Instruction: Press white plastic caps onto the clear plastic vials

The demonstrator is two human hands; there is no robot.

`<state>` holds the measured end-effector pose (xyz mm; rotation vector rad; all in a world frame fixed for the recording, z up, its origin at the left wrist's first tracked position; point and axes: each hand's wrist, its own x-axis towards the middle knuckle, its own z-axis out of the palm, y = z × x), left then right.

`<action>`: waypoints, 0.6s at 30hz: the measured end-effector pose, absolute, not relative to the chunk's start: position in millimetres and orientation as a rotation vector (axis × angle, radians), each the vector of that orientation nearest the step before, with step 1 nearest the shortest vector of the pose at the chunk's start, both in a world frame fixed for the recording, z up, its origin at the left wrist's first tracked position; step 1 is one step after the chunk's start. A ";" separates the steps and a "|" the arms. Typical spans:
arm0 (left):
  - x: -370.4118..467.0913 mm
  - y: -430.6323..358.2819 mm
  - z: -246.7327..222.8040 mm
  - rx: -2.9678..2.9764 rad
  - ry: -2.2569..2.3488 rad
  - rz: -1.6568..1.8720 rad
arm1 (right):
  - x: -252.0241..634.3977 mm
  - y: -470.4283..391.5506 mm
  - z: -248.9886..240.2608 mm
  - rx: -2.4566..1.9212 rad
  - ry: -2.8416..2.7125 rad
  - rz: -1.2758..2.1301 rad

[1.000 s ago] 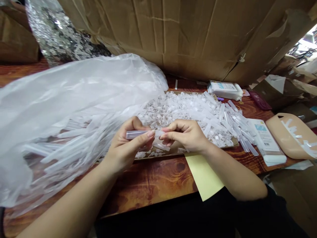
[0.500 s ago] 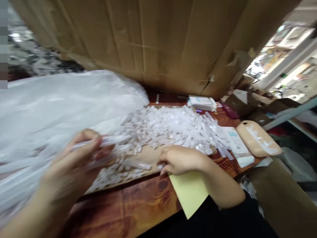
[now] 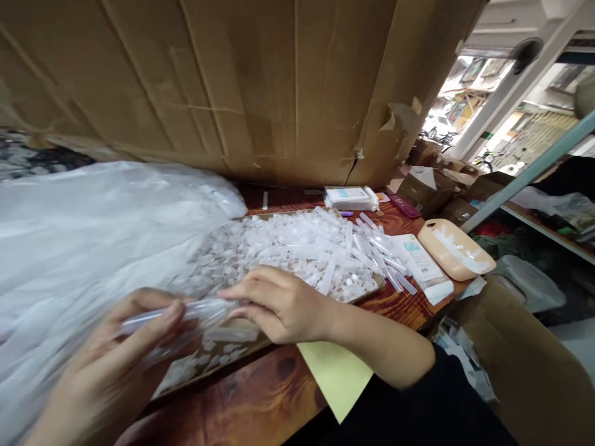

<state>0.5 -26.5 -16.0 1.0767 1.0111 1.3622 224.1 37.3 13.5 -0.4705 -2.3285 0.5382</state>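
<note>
My left hand [image 3: 123,350] is closed around clear plastic tubes [image 3: 203,308] that point right, over the near part of a shallow cardboard tray. My right hand [image 3: 286,305] pinches at the right end of these tubes with thumb and fingertips. Whether it also holds a small part there is hidden by the fingers. Under and behind the hands lies a heap of small translucent plastic pieces [image 3: 264,238] in the tray. One more clear tube [image 3: 231,335] rests in the tray just below my right fingertips.
A large white plastic bag [image 3: 111,210] covers the left side, before a tall cardboard sheet [image 3: 260,87]. Loose tubes [image 3: 383,251], a white packet [image 3: 423,266] and a beige tray [image 3: 458,251] lie to the right. Yellow paper [image 3: 335,375] hangs at the table's front edge.
My right hand has left the tray's near edge and moved left and up to the ends of the tubes in my left hand. The camera view has turned to the right.
</note>
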 end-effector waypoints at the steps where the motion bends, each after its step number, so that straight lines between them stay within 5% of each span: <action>1: 7.8 -29.8 -11.4 0.988 1.044 1.408 | 222.2 35.4 10.2 -0.412 -2.292 0.529; 10: 39.4 -46.0 10.8 0.806 1.126 1.436 | 219.7 31.6 2.1 -0.279 -2.148 0.540; 15: 41.8 -46.0 4.3 0.832 1.074 1.451 | 215.6 27.0 2.5 -0.570 -2.187 0.800; 18: 39.5 -42.8 -0.1 0.781 1.004 1.430 | 216.6 26.1 6.2 -0.566 -2.178 0.642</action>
